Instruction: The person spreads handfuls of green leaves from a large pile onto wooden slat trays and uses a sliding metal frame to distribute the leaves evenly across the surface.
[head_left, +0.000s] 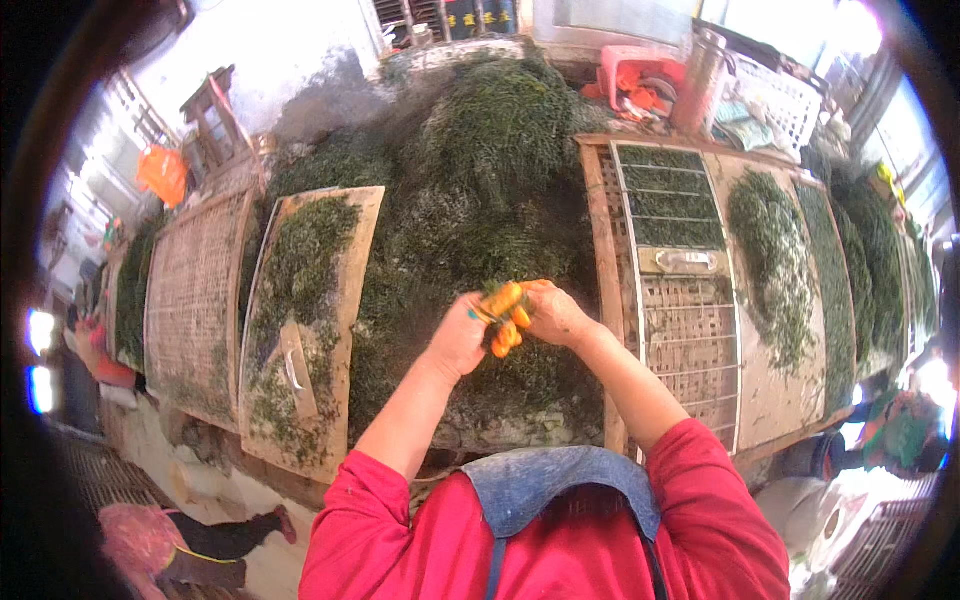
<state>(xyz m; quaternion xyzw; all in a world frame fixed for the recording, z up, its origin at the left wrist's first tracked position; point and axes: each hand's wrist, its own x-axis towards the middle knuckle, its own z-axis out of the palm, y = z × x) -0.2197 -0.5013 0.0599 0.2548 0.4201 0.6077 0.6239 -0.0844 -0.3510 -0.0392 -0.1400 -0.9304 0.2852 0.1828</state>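
My left hand and my right hand meet above a heap of dark green, fine-stranded plant material. Orange-yellow rubber-like covers show on the fingers, and a small teal band is near the left thumb. A little green shows between the hands, but blur hides whether they grip it. To the left lies a board with green material and a wooden block with a metal handle. On the right, a wire-barred rack over woven slats holds a flat green layer and a block with a clear handle.
A larger green mound rises at the back. A pink plastic basket, a metal flask and a white perforated crate stand back right. A woven panel and an orange bag are left. Another person is lower left.
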